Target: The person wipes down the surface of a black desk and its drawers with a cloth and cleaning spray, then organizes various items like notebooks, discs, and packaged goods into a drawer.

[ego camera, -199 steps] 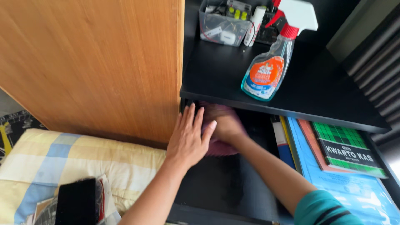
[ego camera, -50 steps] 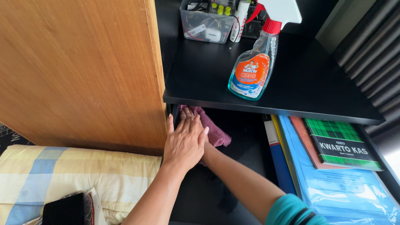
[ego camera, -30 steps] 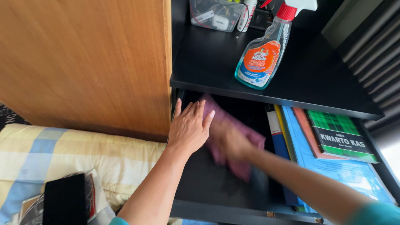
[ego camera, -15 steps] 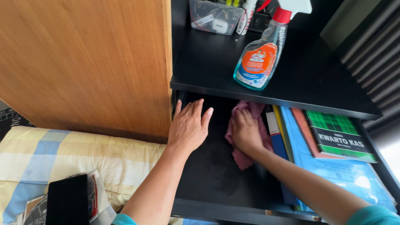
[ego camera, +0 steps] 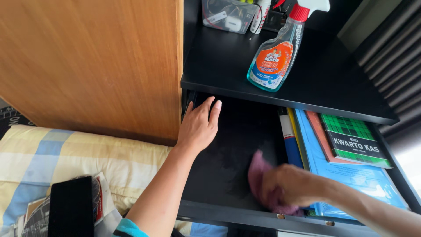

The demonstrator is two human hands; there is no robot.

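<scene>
Where books (ego camera: 346,153) crowd the shelf (ego camera: 219,175): right hand (ego camera: 287,186) on cloth (ego camera: 259,173)

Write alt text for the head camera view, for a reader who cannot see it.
A person's right hand presses a pink cloth onto the floor of an open black drawer, while the left hand rests flat further in. Folders and a green book lie to the right; a spray bottle stands on the black top above.

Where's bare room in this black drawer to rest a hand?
Bare drawer floor lies between the left hand and the right hand with its pink cloth. The right side is crowded with folders.
</scene>
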